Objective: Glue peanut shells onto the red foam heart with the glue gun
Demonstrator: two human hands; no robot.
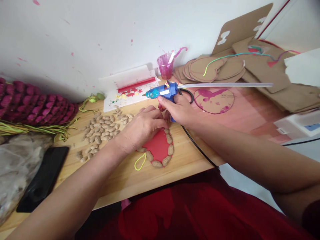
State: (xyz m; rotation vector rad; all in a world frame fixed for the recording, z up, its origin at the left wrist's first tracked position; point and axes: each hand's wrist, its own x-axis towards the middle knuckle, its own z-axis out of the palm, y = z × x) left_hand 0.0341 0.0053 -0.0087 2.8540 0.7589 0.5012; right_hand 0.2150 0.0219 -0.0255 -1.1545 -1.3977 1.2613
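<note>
My right hand is near the middle of the frame, closed around a blue glue gun. The gun's nozzle points left, and a long, pale glue stick runs from its back toward the upper right. A black cord comes down below the gun to the table's edge.

My left hand is just beside it, palm down with the fingers curled, over the top of a red piece rimmed with peanuts. My fingertips reach the upper part of that rim; whether they pinch a peanut I cannot tell. The red piece lies flat on the wooden table, a little below the centre of the frame, with a yellow loop of string at its lower left.

Left of my left hand there is a loose spread of peanuts. Above them, a white sheet holds small coloured stars. A pink-stained cup stands at the upper centre, and cut cardboard shapes are piled at the upper right, above a pink-smeared cardboard piece.
</note>
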